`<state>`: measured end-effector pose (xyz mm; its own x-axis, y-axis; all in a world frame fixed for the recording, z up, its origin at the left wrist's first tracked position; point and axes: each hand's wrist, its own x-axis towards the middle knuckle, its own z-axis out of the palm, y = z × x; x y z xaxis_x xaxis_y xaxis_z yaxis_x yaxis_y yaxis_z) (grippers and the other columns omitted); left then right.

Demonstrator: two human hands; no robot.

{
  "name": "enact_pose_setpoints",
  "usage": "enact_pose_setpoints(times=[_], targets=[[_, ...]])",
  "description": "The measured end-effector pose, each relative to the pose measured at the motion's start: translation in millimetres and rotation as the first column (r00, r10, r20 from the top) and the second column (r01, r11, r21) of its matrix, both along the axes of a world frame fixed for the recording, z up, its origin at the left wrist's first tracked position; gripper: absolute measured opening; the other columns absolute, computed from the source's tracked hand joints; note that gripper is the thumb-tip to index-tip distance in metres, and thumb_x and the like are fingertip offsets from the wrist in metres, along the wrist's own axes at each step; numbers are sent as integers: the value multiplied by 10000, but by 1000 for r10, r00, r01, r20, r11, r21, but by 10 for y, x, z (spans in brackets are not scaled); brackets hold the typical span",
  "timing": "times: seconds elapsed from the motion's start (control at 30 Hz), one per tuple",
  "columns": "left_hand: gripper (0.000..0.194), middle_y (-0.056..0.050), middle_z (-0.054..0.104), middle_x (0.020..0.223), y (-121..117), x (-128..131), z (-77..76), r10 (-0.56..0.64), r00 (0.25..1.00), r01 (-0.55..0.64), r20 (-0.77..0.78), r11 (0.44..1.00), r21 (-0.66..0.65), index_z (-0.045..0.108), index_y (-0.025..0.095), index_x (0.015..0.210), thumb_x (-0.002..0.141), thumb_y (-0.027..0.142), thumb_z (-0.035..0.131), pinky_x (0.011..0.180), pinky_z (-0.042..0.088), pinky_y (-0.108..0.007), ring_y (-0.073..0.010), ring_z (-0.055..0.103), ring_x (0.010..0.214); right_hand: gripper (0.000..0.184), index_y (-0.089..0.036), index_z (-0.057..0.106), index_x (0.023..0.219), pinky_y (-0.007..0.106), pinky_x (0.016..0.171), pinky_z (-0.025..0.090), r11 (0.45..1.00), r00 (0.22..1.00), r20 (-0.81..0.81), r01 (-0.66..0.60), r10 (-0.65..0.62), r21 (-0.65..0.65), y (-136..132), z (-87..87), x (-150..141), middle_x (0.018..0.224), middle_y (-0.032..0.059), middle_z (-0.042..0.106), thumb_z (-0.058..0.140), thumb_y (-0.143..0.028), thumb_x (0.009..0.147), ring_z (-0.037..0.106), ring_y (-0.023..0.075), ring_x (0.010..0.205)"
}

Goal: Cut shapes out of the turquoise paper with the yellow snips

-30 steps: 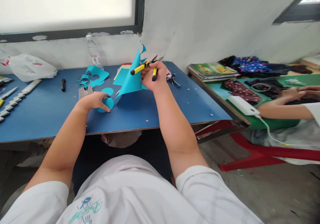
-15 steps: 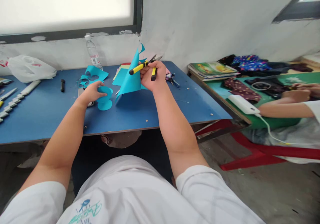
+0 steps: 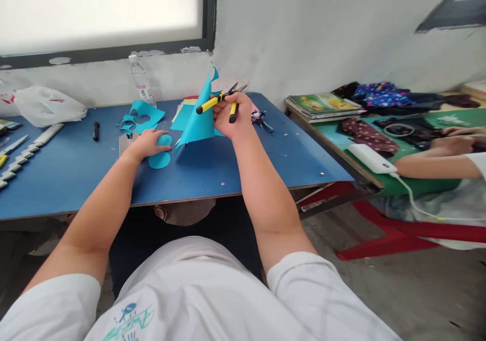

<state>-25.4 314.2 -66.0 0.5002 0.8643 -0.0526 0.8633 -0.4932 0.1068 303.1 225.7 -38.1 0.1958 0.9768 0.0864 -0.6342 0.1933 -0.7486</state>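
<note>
My right hand (image 3: 232, 114) is closed round yellow-handled scissors (image 3: 218, 100) and also pinches a sheet of cyan paper (image 3: 197, 120) that stands up off the blue table (image 3: 76, 174). My left hand (image 3: 147, 144) lies on the table with its fingers resting on cut cyan paper circles (image 3: 161, 153), thumb stretched across one of them. The circles lie just left of the raised sheet.
Cyan offcuts (image 3: 141, 115), a water bottle (image 3: 141, 80), a black marker (image 3: 96, 129), a white plastic bag (image 3: 45, 107) and white strips (image 3: 23, 151) lie on the table. Coloured sheets (image 3: 186, 109) are stacked behind. Another person's arms (image 3: 436, 163) rest on the green table (image 3: 341, 133) at right.
My left hand slid the paper circles a little away from me and now rests over them. My right hand with scissors and sheet has stayed nearly still.
</note>
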Motion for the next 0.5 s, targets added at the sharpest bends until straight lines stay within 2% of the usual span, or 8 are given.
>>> enact_pose_setpoints(times=[0.13,0.3,0.4,0.5], targets=[[893,-193,735,1774,-62,40,22,-15,1000,15,-19,1000,0,731,276,1862,1130,785,777,1437,512,-581,-492,658,1649,204,-351,725,941,589,1094,585,1000,999,-46,-25,25,14,93,-67,44,778,-4,797,882,-417,828,722,318,1152],[776,-148,790,1519,-121,57,20,-22,1000,22,-1,999,-40,850,305,1702,1084,774,831,1341,589,-492,-425,751,1462,267,-360,713,880,598,1122,550,998,997,-50,-57,59,35,146,-102,59,767,1,797,920,-516,818,705,311,1187],[776,-182,761,1567,-141,73,-1,-7,999,8,39,999,-37,840,267,1690,1059,718,878,1331,617,-531,-437,762,1427,272,-351,698,892,584,1055,579,999,997,-69,-43,45,23,100,-63,33,771,8,786,926,-488,837,726,320,1144],[889,-208,758,1596,-148,89,-16,12,996,-11,93,1000,-16,791,255,1733,996,717,976,1354,621,-608,-465,764,1428,258,-343,672,944,564,960,616,1000,996,-85,-26,26,4,27,-12,-1,765,3,749,912,-410,878,749,335,1055]])
